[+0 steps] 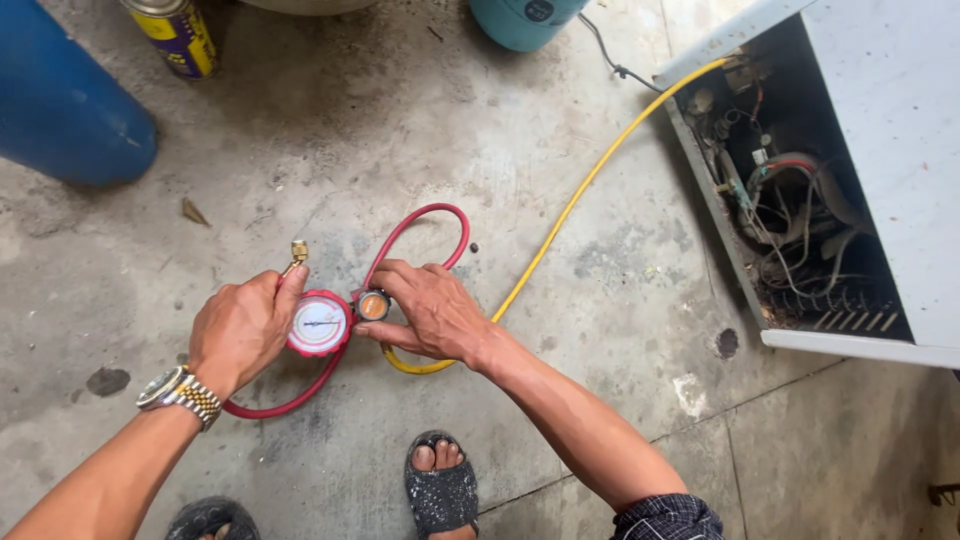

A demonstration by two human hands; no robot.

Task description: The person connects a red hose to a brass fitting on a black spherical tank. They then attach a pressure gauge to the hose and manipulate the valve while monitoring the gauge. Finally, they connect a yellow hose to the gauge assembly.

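My left hand [243, 325] wraps around the left side of the red-rimmed pressure gauge [319, 324], just left of the frame's centre, fingers closed on its rim and thumb lying along the top. My right hand [432, 311] comes in from the other side, fingers curled and pinched on the small orange-faced knob [373, 305] touching the gauge's right edge. A brass fitting [298, 252] sticks up just above my left thumb. The red hose [425, 217] loops up behind my right hand and also curves down under my left hand. The yellow hose [570, 208] runs from under my right palm to the upper right, into the open back of the white appliance [890, 110]. A blue cylinder [60, 110] sits at upper left, a yellow spray can [180, 38] beside it. My sandalled foot [441, 490] stands on the concrete floor [400, 120] at lower centre.
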